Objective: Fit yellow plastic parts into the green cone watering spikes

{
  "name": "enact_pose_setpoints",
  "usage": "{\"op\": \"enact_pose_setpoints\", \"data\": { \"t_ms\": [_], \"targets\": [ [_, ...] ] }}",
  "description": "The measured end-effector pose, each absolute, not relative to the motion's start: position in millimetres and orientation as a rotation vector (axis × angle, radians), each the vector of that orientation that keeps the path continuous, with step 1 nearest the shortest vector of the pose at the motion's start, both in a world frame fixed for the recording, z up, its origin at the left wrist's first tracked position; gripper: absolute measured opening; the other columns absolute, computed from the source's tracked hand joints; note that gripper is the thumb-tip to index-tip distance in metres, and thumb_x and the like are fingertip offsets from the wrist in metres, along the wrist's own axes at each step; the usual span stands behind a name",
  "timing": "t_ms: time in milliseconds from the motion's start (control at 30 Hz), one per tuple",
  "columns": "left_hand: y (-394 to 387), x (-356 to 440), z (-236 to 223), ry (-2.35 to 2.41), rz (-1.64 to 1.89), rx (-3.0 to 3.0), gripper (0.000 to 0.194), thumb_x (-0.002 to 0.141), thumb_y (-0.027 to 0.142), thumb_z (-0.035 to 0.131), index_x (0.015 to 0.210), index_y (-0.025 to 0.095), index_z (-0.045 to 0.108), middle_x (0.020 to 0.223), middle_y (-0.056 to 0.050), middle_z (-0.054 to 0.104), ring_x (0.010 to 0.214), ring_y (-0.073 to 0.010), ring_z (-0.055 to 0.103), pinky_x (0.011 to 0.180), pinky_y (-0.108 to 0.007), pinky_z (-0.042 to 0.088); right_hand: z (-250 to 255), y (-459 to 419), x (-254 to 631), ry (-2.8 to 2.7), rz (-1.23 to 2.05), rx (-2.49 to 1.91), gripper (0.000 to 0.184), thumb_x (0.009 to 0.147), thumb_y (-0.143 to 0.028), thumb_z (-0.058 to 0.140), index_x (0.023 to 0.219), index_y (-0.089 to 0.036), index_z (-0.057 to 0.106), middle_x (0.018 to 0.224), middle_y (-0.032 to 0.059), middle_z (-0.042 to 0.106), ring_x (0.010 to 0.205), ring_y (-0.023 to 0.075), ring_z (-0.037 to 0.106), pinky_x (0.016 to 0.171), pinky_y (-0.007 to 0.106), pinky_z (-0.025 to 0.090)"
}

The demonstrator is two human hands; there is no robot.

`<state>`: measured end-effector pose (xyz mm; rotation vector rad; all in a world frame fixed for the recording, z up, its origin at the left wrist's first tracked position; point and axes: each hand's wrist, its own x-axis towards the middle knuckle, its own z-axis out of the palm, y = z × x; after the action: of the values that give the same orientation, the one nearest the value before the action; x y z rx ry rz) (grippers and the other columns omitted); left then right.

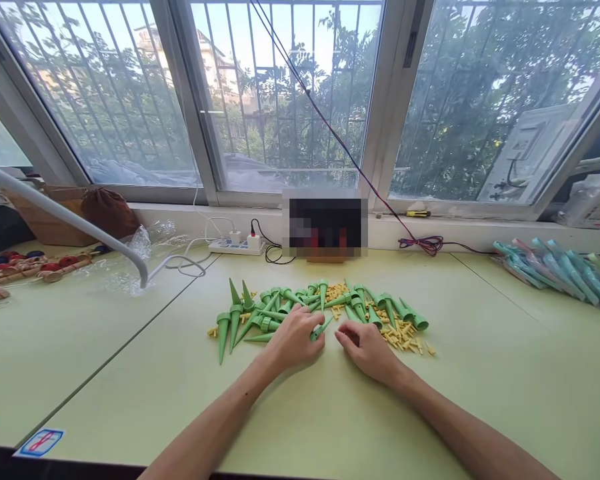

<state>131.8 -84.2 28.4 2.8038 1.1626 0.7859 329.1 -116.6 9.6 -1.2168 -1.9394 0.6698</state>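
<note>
My left hand (299,337) is closed around a green plastic spike (322,329), whose pointed end sticks out up and to the right past the fingers. My right hand (369,347) is a short gap to the right, thumb and fingers pinched together. Whatever it may hold is too small or hidden to make out. Beyond both hands lies a loose heap of green cone-shaped spikes (223,333), some standing on their wide caps and others on their sides. Small yellow plastic fittings (404,337) are scattered among them, mostly by my right hand and at the back middle.
A power strip (237,247) with plugs and white cables sits at the back by the window sill. Bagged teal items (565,270) lie at the far right. A white curved tube (70,213) crosses the left side, near wooden beaded pieces (55,268). Red-black wire (423,245) hangs down at the back.
</note>
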Motion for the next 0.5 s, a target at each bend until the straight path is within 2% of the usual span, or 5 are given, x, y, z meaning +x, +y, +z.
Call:
{"op": "enact_pose_setpoints", "data": {
  "t_ms": [133, 267, 500],
  "targets": [
    [-88, 135, 31, 1.109, 0.924, 2.776, 0.011, 0.083, 0.019, 0.057, 0.092, 0.019, 0.063, 0.066, -0.002, 0.057, 0.073, -0.0198, 0.053, 0.073, -0.032, 0.042, 13, -117, 328, -1.898, 0.733, -1.19, 0.031, 0.097, -0.038, 0.046, 0.079, -0.018, 0.062, 0.067, 0.0005, 0.06, 0.06, 0.0143, 0.049, 0.058, 0.026, 0.034],
    [-93, 139, 30, 0.978, 1.019, 2.734, 0.013, 0.086, 0.02, 0.053, 0.096, 0.019, 0.061, 0.073, -0.003, 0.061, 0.073, -0.0178, 0.053, 0.068, -0.029, 0.043, 14, -117, 327, -1.802, 0.802, -1.152, 0.04, 0.099, -0.045, 0.043, 0.072, -0.019, 0.056, 0.066, -0.0006, 0.057, 0.056, 0.0125, 0.046, 0.054, 0.025, 0.033],
    [-95, 143, 22, 0.939, 0.965, 2.662, 0.02, 0.085, 0.019, 0.054, 0.105, 0.02, 0.053, 0.077, -0.001, 0.059, 0.072, -0.0166, 0.055, 0.067, -0.028, 0.043, 4, -113, 324, -1.573, 1.012, -1.108, 0.041, 0.092, -0.058, 0.05, 0.076, -0.02, 0.05, 0.066, -0.0006, 0.059, 0.045, 0.0107, 0.046, 0.045, 0.025, 0.034]
  ]
}}
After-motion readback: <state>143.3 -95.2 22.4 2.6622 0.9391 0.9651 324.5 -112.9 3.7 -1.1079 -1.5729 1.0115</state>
